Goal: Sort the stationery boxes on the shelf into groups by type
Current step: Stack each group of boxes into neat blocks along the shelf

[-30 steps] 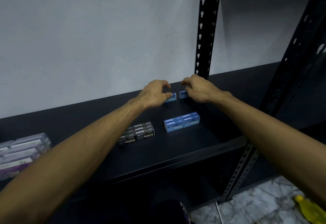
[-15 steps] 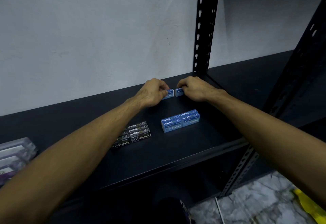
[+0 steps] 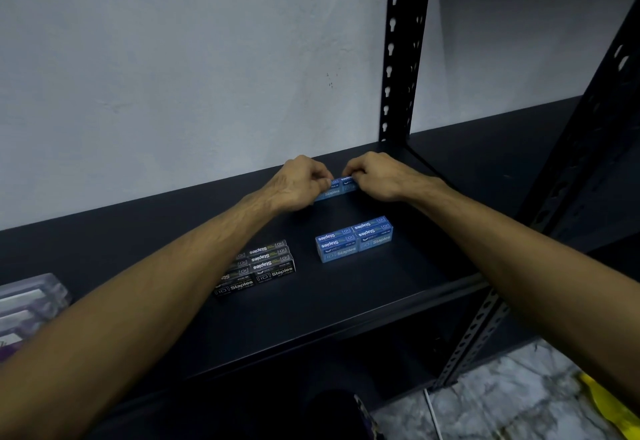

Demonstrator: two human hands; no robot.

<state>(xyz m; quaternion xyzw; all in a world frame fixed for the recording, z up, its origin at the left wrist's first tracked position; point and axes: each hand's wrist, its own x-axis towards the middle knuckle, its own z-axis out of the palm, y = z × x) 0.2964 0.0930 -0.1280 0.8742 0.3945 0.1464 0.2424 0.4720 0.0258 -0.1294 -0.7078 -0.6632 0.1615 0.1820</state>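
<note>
Left hand: fingers curled, pinching the left end of a blue staples box at the back of the shelf. Right hand: fingers curled, pinching a second blue box that touches the first on its right. Both boxes sit near the wall, largely hidden by the hands; whether they rest on the shelf or are slightly raised cannot be told.

Nearer the shelf's front edge, a block of blue staples boxes lies flat, packed side by side. Left of it, apart, a block of black staples boxes, partly covered by the left forearm. Far left: clear plastic cases.

Black slotted upright stands behind the right hand. Marbled floor and a yellow object lower right.
</note>
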